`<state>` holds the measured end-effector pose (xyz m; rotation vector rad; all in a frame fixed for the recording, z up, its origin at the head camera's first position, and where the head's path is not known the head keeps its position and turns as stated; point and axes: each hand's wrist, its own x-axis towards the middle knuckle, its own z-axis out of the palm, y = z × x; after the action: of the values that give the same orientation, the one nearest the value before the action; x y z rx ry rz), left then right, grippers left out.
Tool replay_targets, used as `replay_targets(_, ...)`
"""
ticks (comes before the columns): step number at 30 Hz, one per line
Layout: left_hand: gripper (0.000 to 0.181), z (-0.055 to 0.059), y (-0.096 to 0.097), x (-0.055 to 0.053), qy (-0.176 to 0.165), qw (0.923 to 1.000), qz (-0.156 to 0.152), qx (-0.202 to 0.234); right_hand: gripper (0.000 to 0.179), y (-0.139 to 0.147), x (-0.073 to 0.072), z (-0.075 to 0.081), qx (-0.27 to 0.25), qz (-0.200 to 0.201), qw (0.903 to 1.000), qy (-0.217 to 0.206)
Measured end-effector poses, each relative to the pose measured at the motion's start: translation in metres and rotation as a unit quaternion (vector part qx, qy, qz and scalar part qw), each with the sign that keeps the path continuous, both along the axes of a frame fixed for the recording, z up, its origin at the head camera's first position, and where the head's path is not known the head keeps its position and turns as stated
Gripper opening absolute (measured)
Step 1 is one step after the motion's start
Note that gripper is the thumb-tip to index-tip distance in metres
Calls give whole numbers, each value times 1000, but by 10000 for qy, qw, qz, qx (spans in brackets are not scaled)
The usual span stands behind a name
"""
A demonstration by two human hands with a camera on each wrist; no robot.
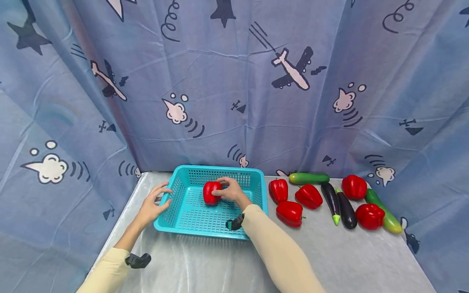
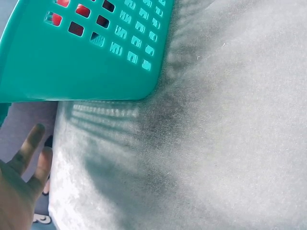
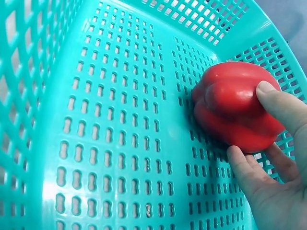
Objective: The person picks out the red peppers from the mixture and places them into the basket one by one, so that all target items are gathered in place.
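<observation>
a: what has the right hand point(image 1: 231, 192) got?
b: a red pepper point(image 3: 237, 108), inside the basket point(image 2: 72, 72). grasped: thumb on one side, fingertips low on the other. probably spread that way because it is round and glossy, and apt to slip under a one-sided touch.
a: carried, or resting?
b: low, close over the holed floor. can't tell if the floor bears its weight.
a: and the left hand point(image 1: 152, 205)?
b: at the basket's left end. fingers apart, no clench. the head view sets the fingertips across the rim; contact unclear. likely placed there to steady that end.
a: anything outside?
b: all to the right, on the table point(image 1: 205, 264). five loose peppers point(image 1: 289, 213): three near the basket, two farther off. between those groups, two eggplants point(image 1: 331, 201) lie side by side. one cucumber point(image 1: 309, 178) lies along the back, another cucumber point(image 1: 382, 211) slants at the far right.
a: why that side?
b: a guess: it keeps them within the right arm's reach, clear of the basket.
</observation>
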<state>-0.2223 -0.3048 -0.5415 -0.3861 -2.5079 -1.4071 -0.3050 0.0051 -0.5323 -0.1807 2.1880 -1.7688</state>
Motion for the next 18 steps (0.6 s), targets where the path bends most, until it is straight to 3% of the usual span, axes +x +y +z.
replay_targets(11,31,4,4,3,33,10000,26,-8,54,1,0,4,160,-119,9998,-60)
replay_targets(18,29,30,16,16,-61,10000,24,-8,65,10,-3,14,301,166,9992,-190)
